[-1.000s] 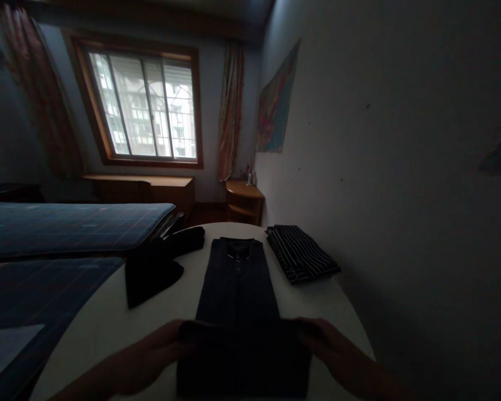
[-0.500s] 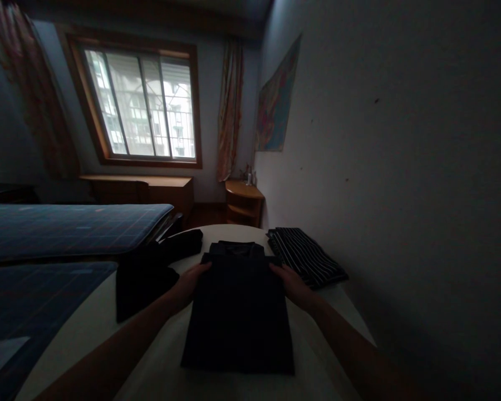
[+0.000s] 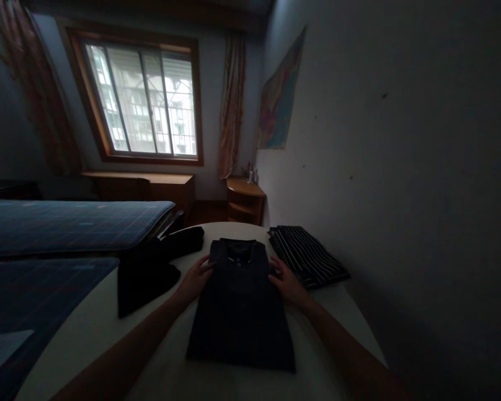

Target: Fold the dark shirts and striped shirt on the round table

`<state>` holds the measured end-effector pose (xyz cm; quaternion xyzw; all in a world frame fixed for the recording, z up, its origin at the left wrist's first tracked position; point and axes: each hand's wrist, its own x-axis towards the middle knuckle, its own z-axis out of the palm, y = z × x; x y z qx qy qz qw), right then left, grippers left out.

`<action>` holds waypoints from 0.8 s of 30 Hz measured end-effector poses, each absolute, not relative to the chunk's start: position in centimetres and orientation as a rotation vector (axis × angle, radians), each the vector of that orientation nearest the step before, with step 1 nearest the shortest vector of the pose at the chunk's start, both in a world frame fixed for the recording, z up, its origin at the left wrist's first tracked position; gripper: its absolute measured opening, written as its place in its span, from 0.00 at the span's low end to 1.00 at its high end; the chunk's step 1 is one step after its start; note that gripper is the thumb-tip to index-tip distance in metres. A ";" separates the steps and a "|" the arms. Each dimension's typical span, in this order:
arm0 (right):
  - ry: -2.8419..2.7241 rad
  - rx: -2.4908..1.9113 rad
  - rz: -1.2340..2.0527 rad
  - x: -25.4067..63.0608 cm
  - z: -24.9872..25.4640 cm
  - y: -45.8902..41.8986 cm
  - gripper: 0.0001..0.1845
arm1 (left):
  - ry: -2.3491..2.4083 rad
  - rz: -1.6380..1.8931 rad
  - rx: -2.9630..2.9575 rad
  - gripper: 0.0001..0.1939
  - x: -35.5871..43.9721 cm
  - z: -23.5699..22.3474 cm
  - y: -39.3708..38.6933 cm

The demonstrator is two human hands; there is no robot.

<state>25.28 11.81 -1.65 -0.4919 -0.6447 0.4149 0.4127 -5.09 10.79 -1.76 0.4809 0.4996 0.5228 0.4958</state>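
A dark, folded collared shirt lies front up on the pale round table, its collar at the far end with small buttons below it. My left hand rests at the shirt's upper left edge, fingers apart and fingertips touching the fabric. Against the upper right edge is my right hand, its fingers also spread. Neither hand grips the cloth. Just right of my right hand lies a folded black garment with white stripes. To the left of my left hand is a crumpled black garment.
The pale round table sits close to the white wall on the right. On the left, a bed with a blue checked cover adjoins it. A wooden desk and corner shelf stand farther back by the window.
Earlier both hands pinched the top corners of a dark fabric layer that covered the shirt front below the collar. Now the collar and buttons show, and the fingers have let go and spread.
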 end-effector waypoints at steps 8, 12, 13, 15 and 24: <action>-2.322 -1.248 0.579 25.1 1.9 0.0 0.18 | 1.559 1.052 1.667 0.27 -7.2 -1.1 2.2; -2.550 -1.195 0.440 24.6 0.2 -3.9 0.26 | 1.627 0.657 1.834 0.26 -7.5 0.1 -2.5; -2.572 -1.180 0.362 24.5 -0.5 -4.2 0.25 | 1.615 0.615 1.848 0.27 -7.5 0.2 -3.2; -2.590 -1.147 0.189 24.3 -1.7 -4.1 0.24 | 1.559 0.588 1.846 0.28 -7.3 0.2 -4.1; -2.743 -0.965 -0.214 24.2 -1.7 -3.8 0.10 | 1.494 0.647 1.669 0.26 -7.6 -1.6 -5.1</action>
